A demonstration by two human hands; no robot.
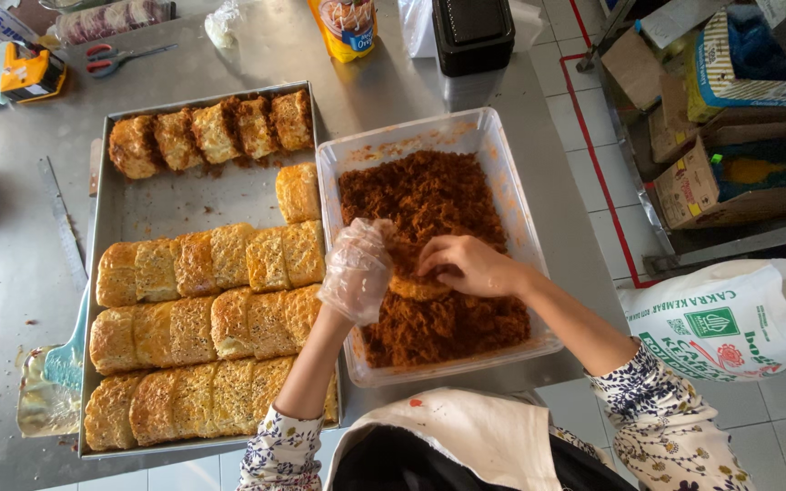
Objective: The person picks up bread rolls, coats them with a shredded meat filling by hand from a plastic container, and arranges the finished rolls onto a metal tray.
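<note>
Your gloved left hand (357,270) and bare right hand (468,265) close together on one bun (416,286), pressing it into the brown floss filling one clear plastic tub (503,173). Just left, one metal tray (195,193) holds five coated buns and about twenty plain ones.

Gloved left hand (357,270) and bare right hand (468,265) on a bun (416,287) over brown floss (429,200)
</note>
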